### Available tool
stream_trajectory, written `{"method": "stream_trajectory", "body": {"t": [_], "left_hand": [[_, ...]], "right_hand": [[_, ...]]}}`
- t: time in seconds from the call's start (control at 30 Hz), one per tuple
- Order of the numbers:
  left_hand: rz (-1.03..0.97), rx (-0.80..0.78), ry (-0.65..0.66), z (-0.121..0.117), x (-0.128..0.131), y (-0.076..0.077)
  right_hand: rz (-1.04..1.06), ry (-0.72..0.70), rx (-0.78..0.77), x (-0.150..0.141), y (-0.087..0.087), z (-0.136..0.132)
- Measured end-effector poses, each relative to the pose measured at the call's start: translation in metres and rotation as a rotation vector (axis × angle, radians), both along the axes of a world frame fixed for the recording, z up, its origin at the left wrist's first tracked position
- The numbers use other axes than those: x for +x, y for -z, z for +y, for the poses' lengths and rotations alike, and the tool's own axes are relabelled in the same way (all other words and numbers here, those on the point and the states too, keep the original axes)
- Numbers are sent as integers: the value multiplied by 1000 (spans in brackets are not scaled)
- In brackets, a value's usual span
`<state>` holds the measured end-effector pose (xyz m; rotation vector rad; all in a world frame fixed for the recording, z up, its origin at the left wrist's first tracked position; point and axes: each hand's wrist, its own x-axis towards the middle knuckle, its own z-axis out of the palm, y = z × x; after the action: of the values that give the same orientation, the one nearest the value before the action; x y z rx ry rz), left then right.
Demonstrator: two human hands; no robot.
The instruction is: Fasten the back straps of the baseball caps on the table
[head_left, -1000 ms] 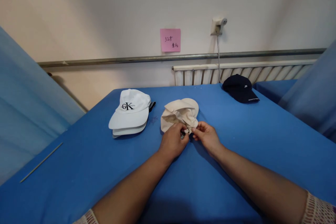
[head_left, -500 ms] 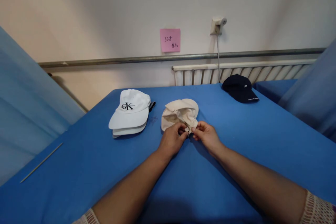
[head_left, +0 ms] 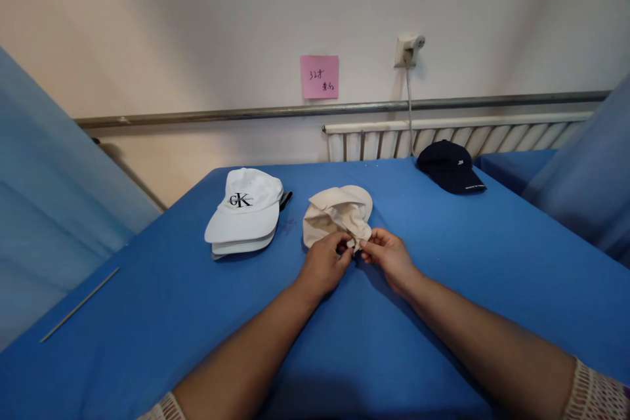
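A beige cap [head_left: 335, 207] lies on the blue-covered table [head_left: 315, 341], its inside partly showing and its brim toward the back right. My left hand [head_left: 325, 261] pinches the cap's near edge, where a small pale strap end sticks out by the fingertips. Close beside it, my right hand [head_left: 388, 252] grips the same edge from the right between thumb and fingers. The exact fastening between the fingertips is too small to make out.
White caps [head_left: 246, 210] are stacked at the left, the top one with black letters. A dark navy cap [head_left: 449, 167] sits at the back right. A thin stick [head_left: 80, 305] lies near the left edge. Behind are a metal rail [head_left: 246, 115] and a radiator [head_left: 453, 134].
The fingertips have shifted very slightly at the cap's edge, and a bit more of the pale strap end shows. Both hands still hold the cap in the same place.
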<state>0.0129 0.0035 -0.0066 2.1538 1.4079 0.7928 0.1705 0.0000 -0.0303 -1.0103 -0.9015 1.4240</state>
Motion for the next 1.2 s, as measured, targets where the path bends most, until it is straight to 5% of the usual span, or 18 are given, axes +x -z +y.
{"method": "stream_trajectory", "body": {"t": [0.4,0.87,1.03,1.2], "left_hand": [[80,92,140,0,-3,-8],[96,57,88,-6,4,-1],[53,103,53,-2,2,-4],[-17,7,83,2,-7,-11]], "right_hand": [[-33,-26,2,1,2,0],[156,23,-143,2,-2,-2],[48,-44,41,-1,0,-3],[-374,-23,409,3,5,-3]]}}
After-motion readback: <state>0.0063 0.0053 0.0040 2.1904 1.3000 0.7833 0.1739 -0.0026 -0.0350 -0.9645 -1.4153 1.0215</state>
